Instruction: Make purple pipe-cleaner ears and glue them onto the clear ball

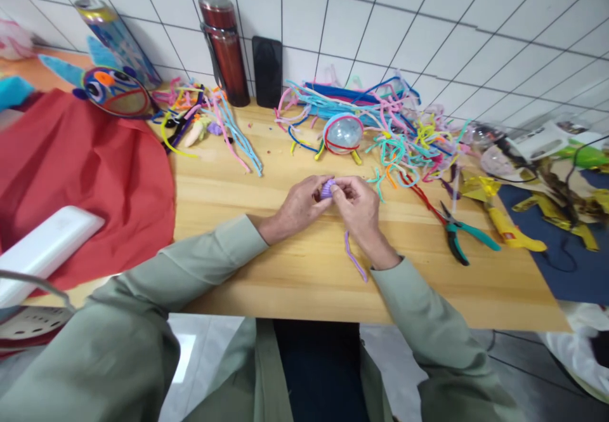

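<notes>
A plain sage-green jacket (233, 381) is clothing the body in matte fabric. Its left sleeve (190, 266) and right sleeve (428, 320) are both running long and loose, creasing in soft folds and ending in straight, flat cuffs (248, 235). The front (269, 377) is hanging open down the middle, and a dark navy, nearly black garment (318, 371) is showing between the two edges.

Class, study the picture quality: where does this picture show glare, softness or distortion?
Head view: pale highlights on the red flask; a bright patch on the floor, perhaps glare; joints of the tiled wall slant and fan out, suggesting wide-angle stretch; gold wrapping at right looks soft; the purple coil's fine detail is hard to read.
</notes>
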`<state>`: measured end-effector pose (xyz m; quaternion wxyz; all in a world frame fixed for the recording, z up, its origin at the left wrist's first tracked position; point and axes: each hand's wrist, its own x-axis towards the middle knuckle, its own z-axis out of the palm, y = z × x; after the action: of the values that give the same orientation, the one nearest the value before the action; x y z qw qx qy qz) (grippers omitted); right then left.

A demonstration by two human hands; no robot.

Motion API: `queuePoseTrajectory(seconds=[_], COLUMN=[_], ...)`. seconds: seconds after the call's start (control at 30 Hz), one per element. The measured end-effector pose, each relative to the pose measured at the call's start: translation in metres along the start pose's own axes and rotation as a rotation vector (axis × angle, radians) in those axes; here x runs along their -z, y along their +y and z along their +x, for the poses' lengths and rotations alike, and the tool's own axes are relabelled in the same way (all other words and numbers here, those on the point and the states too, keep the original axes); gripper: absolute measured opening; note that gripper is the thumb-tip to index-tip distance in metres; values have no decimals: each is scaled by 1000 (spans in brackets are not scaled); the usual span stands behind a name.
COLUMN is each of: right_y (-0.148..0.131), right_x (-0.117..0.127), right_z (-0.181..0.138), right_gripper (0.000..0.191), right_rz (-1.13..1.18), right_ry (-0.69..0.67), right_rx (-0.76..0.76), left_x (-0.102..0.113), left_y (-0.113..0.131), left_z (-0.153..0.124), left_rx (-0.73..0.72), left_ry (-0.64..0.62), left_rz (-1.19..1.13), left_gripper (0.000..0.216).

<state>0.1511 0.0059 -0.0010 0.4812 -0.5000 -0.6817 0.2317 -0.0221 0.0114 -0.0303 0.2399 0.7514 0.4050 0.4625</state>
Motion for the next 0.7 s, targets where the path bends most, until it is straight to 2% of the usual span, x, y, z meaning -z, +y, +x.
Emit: queuePoseTrajectory(seconds=[0.1, 0.2, 0.33, 0.4, 0.53, 0.63, 0.7], right_y=[-2, -8, -16, -14, 5, 24, 32], right_x=[-3, 5, 34, 52, 75, 80, 80], right_z=[0, 2, 6, 7, 7, 7, 7], right_gripper=[10, 16, 18, 16, 12, 11, 11], right_rz=[72, 110, 97, 70, -92, -208, -237], right_ry=[-61, -100, -103, -94, -7, 52, 56], right_rx=[-26, -47, -28, -6, 76, 137, 163], left_x=[5, 17, 38, 48, 70, 88, 99], left_y=[-1, -8, -26, -35, -53, -72, -86], left_z=[0, 8, 27, 34, 41, 45, 50], left_rx=[-8, 52, 266, 326, 302, 319, 256], left_ry=[-27, -17, 4, 11, 55, 11, 16], left_rz=[13, 126, 321, 360, 465, 578, 624], left_gripper=[36, 38, 36, 37, 32, 42, 39])
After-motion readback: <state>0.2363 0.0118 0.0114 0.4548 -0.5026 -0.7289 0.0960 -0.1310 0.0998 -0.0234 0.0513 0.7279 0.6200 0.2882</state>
